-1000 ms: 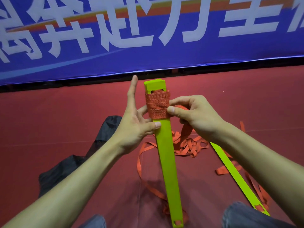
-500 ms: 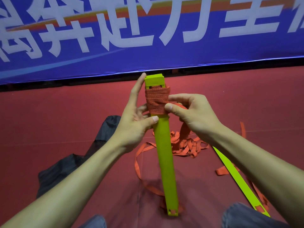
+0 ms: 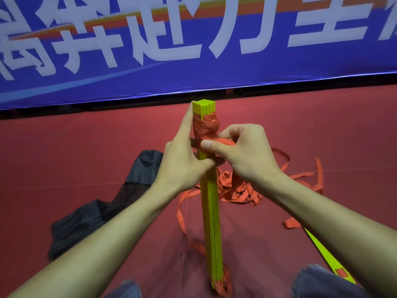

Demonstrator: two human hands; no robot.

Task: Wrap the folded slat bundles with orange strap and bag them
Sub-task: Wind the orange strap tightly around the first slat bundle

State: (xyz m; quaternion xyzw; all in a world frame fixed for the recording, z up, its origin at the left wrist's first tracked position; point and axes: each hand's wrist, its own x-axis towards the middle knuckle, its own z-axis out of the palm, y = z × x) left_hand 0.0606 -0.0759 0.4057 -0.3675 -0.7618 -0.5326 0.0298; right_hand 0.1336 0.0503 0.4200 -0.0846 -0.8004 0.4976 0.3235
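Note:
A bundle of lime-green slats [image 3: 211, 222] stands nearly upright between my knees, edge-on to me. Orange strap [image 3: 207, 129] is wound several times round its upper end. My left hand [image 3: 184, 160] holds the bundle below the wrap, thumb across the front and forefinger stretched up along the left side. My right hand [image 3: 240, 153] pinches the strap's running part just right of the wrap, thumb pressed toward the slats. The loose remainder of the strap [image 3: 238, 188] lies in a tangled heap on the red floor behind.
A black mesh bag [image 3: 103, 209] lies crumpled on the floor to the left. A single green slat [image 3: 326, 257] lies flat at the lower right, partly under my right forearm. A blue banner wall [image 3: 193, 50] closes off the far side. My knees show at the bottom edge.
The bundle has turned from its flat face to edge-on. My left hand closed in, gripping it with the forefinger along the side. My right hand carried the strap round to the front.

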